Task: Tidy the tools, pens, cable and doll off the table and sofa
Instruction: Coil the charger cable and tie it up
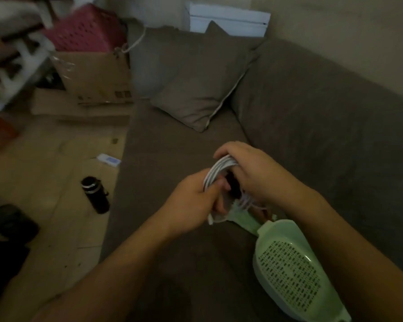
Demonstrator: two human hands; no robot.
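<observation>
A white cable point(219, 168) is wound into a coil above the brown sofa seat point(172, 163). My right hand point(251, 173) grips the top of the coil with curled fingers. My left hand point(196, 201) pinches the lower side of the coil, and the cable's loose end hangs below it. A light green perforated plastic basket point(289, 275) with a long handle lies on the sofa under my right forearm, its handle reaching up beneath the hands. No tools, pens or doll are visible.
A brown cushion point(205, 89) leans in the sofa's corner. On the floor to the left lie a black bottle point(96, 194) and a small white device point(108, 160). Cardboard boxes point(96, 77) and a pink crate point(86, 31) stand further back.
</observation>
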